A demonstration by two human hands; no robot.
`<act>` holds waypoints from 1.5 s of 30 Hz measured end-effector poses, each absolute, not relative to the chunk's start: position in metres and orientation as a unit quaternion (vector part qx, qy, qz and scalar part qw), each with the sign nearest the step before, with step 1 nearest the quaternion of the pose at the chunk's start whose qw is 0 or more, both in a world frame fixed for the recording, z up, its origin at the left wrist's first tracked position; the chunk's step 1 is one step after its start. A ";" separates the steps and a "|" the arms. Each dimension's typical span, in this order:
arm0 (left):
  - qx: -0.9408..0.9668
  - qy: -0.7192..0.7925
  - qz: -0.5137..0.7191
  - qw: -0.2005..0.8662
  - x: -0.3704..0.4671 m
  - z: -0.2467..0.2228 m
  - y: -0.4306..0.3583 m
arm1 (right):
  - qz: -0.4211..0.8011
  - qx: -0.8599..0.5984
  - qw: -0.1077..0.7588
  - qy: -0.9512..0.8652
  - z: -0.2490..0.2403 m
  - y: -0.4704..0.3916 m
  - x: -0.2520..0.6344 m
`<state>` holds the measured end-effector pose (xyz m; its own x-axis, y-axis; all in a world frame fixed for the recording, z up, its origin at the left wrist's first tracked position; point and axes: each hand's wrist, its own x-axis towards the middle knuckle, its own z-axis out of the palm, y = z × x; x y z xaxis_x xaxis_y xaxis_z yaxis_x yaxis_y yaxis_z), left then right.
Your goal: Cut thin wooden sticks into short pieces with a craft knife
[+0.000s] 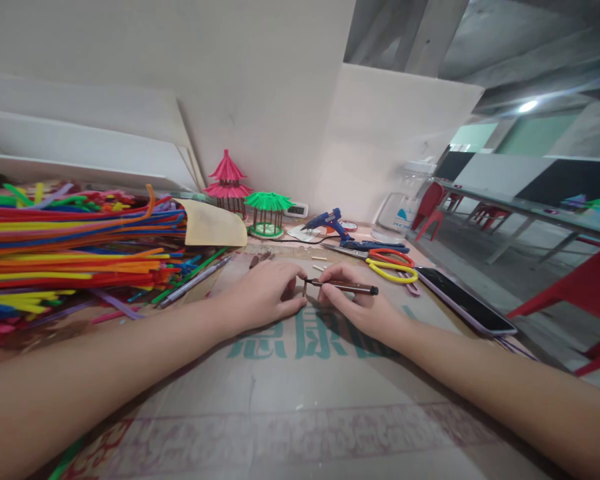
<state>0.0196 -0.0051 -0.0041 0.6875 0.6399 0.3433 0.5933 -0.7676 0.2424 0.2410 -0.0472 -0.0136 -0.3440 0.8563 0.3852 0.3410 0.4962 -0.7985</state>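
My right hand (360, 308) grips a dark brown marker pen (353, 287), held nearly level with its tip pointing left. My left hand (260, 293) pinches a short, thin dark stick (305, 289) upright between thumb and forefinger. The pen's tip meets the stick or is very close to it. Both hands are low over a printed cardboard sheet (300, 387). Just beyond them lie a few short pale sticks (319, 259). A brown piece, perhaps the pen's cap, lies behind my left hand, partly hidden.
Bundles of coloured pipe cleaners (70, 227) fill the left side. At the back stand a red pagoda model (227, 180) and a green-roofed pavilion model (269, 212). A blue glue gun (330, 221), scissors (393, 265), a phone (463, 300) and a clear jug (400, 203) are on the right.
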 end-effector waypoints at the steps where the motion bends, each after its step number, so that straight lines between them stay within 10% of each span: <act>1: 0.917 0.336 0.208 0.056 0.020 -0.004 -0.005 | 0.312 -0.393 0.416 -0.759 -0.014 -0.047 0.241; 45: 0.918 0.337 0.199 0.066 0.020 0.000 -0.006 | 0.323 -0.391 0.385 -0.771 -0.008 -0.052 0.241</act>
<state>0.0200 -0.0057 -0.0002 0.6937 0.6450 0.3205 0.5928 -0.7641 0.2546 0.2406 -0.0525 -0.0081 -0.3967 0.8519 0.3418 0.3545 0.4857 -0.7990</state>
